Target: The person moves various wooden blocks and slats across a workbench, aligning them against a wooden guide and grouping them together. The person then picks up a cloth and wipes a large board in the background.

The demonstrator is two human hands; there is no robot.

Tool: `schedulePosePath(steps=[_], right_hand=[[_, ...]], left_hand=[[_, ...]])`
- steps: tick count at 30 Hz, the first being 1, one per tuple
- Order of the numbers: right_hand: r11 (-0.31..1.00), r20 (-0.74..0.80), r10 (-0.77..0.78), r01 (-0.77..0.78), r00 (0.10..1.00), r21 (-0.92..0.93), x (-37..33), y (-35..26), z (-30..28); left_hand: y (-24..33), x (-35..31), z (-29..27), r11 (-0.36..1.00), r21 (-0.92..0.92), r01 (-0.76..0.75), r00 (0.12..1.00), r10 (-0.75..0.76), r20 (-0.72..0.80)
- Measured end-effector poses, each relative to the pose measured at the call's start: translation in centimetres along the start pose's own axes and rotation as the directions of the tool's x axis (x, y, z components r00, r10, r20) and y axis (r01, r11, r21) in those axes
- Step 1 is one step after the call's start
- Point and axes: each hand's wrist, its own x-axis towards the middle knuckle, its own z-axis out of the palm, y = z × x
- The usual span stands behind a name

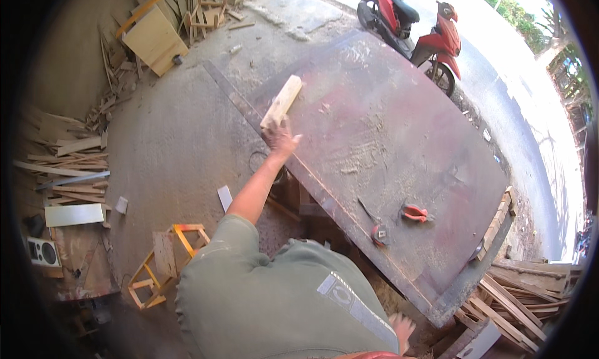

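My left hand point(279, 136) reaches out to the table's left edge. Its fingers are on the near end of a pale wooden block point(284, 100), with the thumb sticking out to the right. The block slants away from me over the dark, dusty tabletop point(337, 128). Low in the picture, beside my shirt and below the table's near corner, my right hand point(402, 329) shows with fingers apart and nothing in them. Red-handled pliers point(415, 214) lie on the tabletop, near a tape measure point(379, 235) with a dark, thin tool point(365, 208) beside it.
Sawdust point(362, 159) is scattered over the tabletop. A yellow wooden frame point(150, 278) stands on the floor at left, near piled wood scraps point(75, 162). Stacked boards point(508, 303) lie at lower right. Beyond the table's far edge a red scooter point(437, 40) is parked.
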Motion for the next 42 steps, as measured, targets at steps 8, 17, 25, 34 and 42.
schedulePosePath(steps=[8,17,25,34,42], right_hand=[[0.799,0.667,0.197,-0.511,0.718,0.315,-3.2,-5.1,-3.3],[0.779,-0.53,0.258,0.151,0.808,0.609,13.9,-13.3,-27.1],[0.848,-0.589,-0.082,0.367,0.804,0.383,16.8,-11.7,-30.4],[0.918,-0.108,0.142,-0.089,0.984,0.387,14.9,4.8,-14.0],[0.825,-0.009,0.102,-0.08,0.995,0.559,14.4,6.5,-11.1]], left_hand=[[-3.9,6.9,-1.3,0.918,-0.242,0.315,0.882,-0.189,0.431],[12.3,-5.3,-17.1,0.25,-0.669,0.7,0.496,0.505,0.707],[23.0,-19.6,-17.3,0.38,-0.192,0.905,-0.208,0.788,0.579],[15.8,-18.0,-13.8,0.799,-0.481,-0.36,0.562,0.598,0.572],[8.2,-20.8,-5.7,0.716,-0.404,-0.569,0.606,0.697,0.383]])
